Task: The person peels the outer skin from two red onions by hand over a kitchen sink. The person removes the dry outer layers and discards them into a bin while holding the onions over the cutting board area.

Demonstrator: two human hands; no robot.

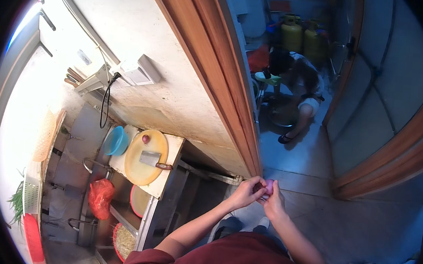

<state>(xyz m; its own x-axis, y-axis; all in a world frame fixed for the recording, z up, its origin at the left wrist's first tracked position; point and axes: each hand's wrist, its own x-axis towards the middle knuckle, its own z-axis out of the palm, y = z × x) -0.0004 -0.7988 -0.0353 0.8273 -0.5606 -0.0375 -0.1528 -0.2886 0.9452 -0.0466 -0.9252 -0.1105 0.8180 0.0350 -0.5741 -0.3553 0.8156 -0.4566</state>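
Both my hands meet in front of my body, above the floor near the door frame. A small peeled-looking purple onion (269, 186) sits between them. My right hand (275, 203) holds the onion with its fingers around the side. My left hand (248, 192) grips at the onion's near side, and a dark reddish bit, perhaps skin, shows by its fingertips. Left of me, a round cutting board (135, 163) carries another red onion (145, 139) and a cleaver (150, 158) with a wooden handle.
Beside the board stands a blue basin (117, 141). A red plastic bag (101, 198) hangs over the sink, near a colander of sprouts (126, 240). Through the doorway a person (307, 80) crouches by a large basin (281, 113); gas cylinders (291, 34) stand behind. An open door (376, 95) is at right.
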